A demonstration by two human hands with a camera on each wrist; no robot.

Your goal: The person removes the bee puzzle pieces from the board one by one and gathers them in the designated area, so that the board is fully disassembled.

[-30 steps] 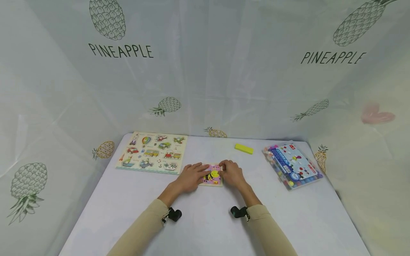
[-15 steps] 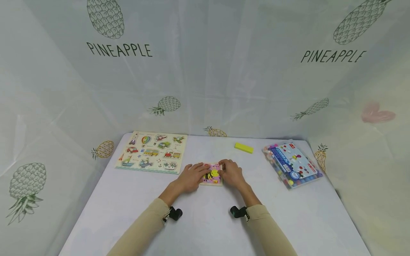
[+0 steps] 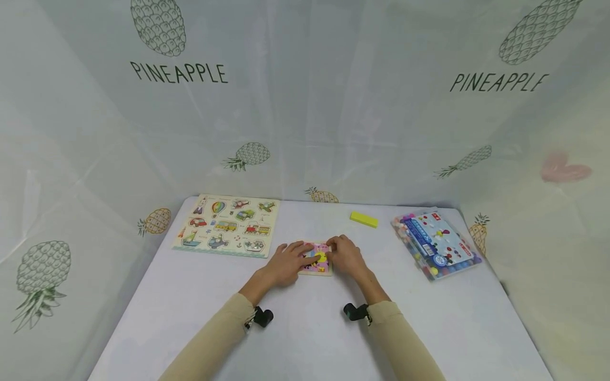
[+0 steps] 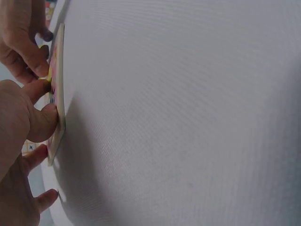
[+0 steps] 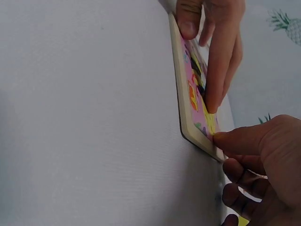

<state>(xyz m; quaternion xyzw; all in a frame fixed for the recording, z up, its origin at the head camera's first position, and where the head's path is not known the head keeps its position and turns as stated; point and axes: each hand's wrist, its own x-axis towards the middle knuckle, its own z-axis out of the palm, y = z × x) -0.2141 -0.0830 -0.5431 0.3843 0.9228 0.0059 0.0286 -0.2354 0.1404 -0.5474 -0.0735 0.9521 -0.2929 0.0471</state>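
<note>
A small square wooden puzzle (image 3: 324, 268) with a pink face and a yellow-and-black bee lies flat on the white table. My left hand (image 3: 284, 263) rests over its left part. In the right wrist view, one straight left finger (image 5: 219, 70) presses on the bee, and the left thumb (image 5: 188, 23) sits near the board's edge. On the opposite side, my right hand (image 3: 347, 256) pinches the puzzle's far right corner, with the thumb (image 5: 235, 140) on top and curled fingers at the rim. Both hands hide parts of the picture.
A larger peg puzzle board (image 3: 227, 225) with vehicle pictures lies at the back left. Behind the right hand is a yellow block (image 3: 364, 219). A clear case of colourful beads (image 3: 436, 243) lies at the right. A pineapple-print curtain (image 3: 333, 106) surrounds the table.
The fingers of my left hand have shifted slightly over the bee, covering more of it. My right hand keeps its place at the corner.
</note>
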